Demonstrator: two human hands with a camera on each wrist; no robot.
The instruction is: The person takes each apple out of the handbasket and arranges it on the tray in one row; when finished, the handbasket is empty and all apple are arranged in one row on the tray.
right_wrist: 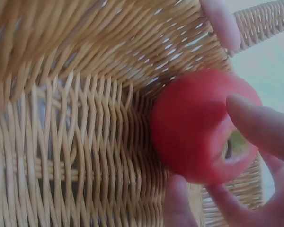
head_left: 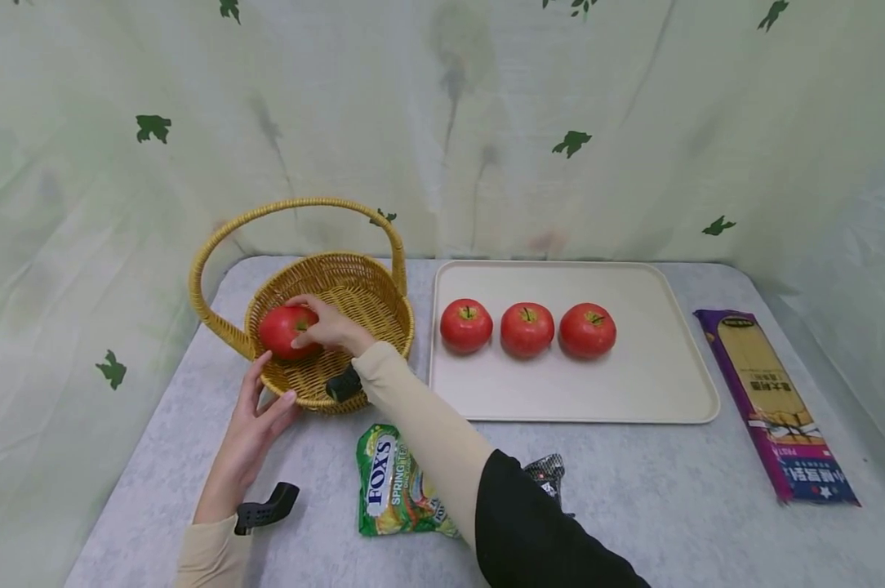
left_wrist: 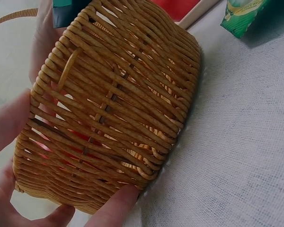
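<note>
A red apple (head_left: 281,333) sits at the left side inside a yellow-brown wicker basket (head_left: 369,273). My right hand (head_left: 330,327) reaches over the front rim and holds this apple, its thumb near the stem in the right wrist view, where the apple (right_wrist: 194,123) lies against the woven wall. My left hand (head_left: 255,420) grips the basket from its front left, with fingers at the rim and against the outer wall. In the left wrist view those fingers (left_wrist: 116,205) press on the weave of the basket (left_wrist: 109,104), and red shows through the gaps.
Three red apples, one of them the middle apple (head_left: 526,331), stand in a row on a cream tray (head_left: 655,359). A green FOX'S packet (head_left: 391,486) lies in front, partly under my right sleeve. A dark packet (head_left: 549,474) is beside the sleeve; a purple pasta packet (head_left: 776,404) lies far right.
</note>
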